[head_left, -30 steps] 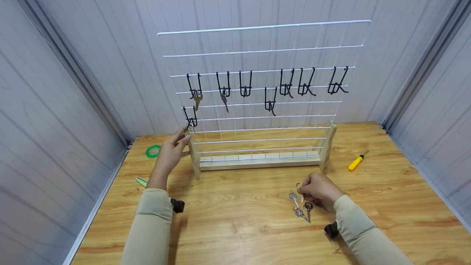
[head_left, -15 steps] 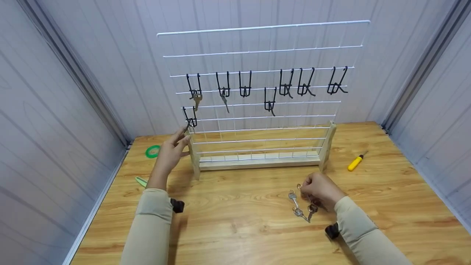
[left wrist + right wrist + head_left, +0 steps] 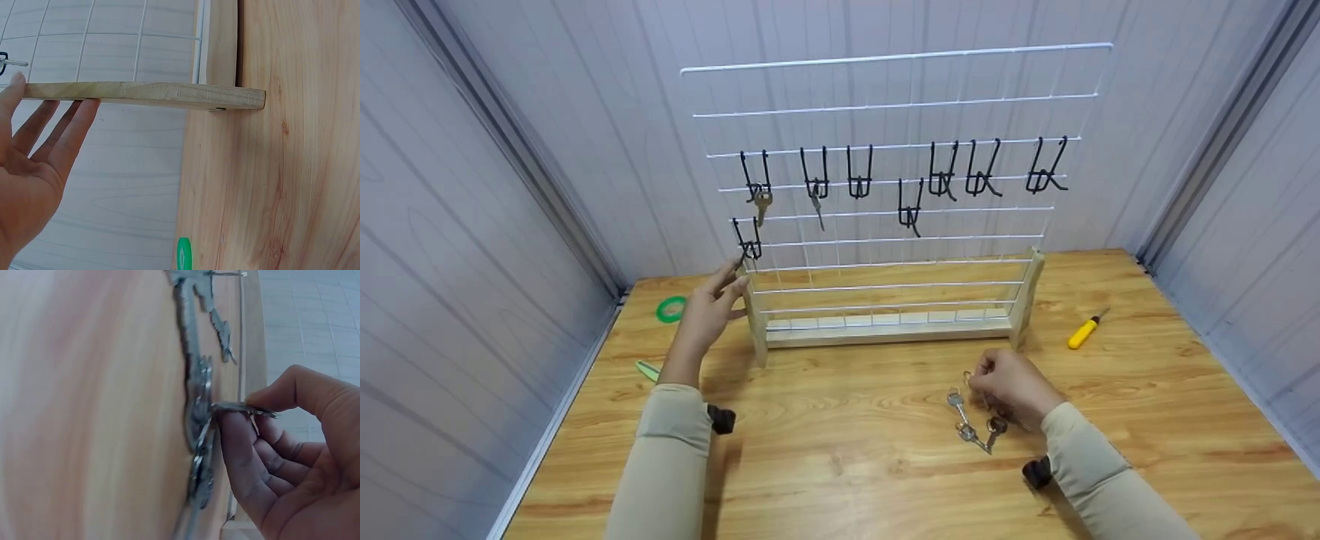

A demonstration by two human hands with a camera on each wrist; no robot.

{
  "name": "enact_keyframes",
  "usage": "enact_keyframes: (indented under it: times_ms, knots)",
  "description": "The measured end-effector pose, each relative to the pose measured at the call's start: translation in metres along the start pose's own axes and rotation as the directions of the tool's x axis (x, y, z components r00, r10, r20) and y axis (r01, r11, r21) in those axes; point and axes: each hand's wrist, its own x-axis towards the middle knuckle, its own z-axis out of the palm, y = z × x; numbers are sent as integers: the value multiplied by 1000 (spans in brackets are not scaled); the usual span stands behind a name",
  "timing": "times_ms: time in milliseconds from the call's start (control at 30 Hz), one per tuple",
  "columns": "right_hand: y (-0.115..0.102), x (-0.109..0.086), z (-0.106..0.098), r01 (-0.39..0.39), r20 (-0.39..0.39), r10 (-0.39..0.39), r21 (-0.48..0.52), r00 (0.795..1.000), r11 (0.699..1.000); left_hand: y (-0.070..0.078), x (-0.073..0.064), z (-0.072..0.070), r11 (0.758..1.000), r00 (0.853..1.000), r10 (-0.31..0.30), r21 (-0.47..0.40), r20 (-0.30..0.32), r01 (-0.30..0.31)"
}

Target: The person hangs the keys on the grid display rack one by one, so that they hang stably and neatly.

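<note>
One white wire grid rack [image 3: 897, 58] with two pale wooden side posts [image 3: 1027, 296] bears eight black wire hooks [image 3: 859, 181]: six along its upper row, two lower. At least two hanging metal keys [image 3: 763, 201] show on the rack. In front of it lie at least three loose silvery keys [image 3: 955, 400]; a hand hides the exact number. Left of it: one green ring [image 3: 661, 309], one slim light-green object [image 3: 647, 370]. Right: one yellow-handled tool [image 3: 1083, 332].

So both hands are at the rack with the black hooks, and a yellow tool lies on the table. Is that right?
Not quite: only the left hand is at the rack with the black hooks. The head view shows the right hand down at the keys in front of the rack. The yellow tool does lie on the table.
</note>
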Motion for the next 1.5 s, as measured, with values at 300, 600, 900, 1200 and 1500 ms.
enact_keyframes:
  times_ms: [300, 600, 900, 1200, 1500]
  knots:
    - [-28, -10, 0, 211, -55, -215, -69, 975, 975, 1, 0, 1, 1000, 1000, 1, -10, 8, -1]
    - [-67, -33, 8, 330, -38, -328, 112, 944, 937, 4, 1, 1, 1000, 1000, -10, -5, 4, 10]
    - [-102, -56, 16, 444, -42, -443, 149, 896, 884, 2, 3, 1, 1000, 1000, -29, 9, -1, 29]
    - [-139, -66, 28, 500, -68, -498, 212, 865, 840, 0, 3, -1, 999, 999, -34, -20, -4, 34]
    - [-192, -57, 42, 533, -169, -507, 333, 845, 778, 1, -1, 1, 1000, 1000, -6, -17, -1, 6]
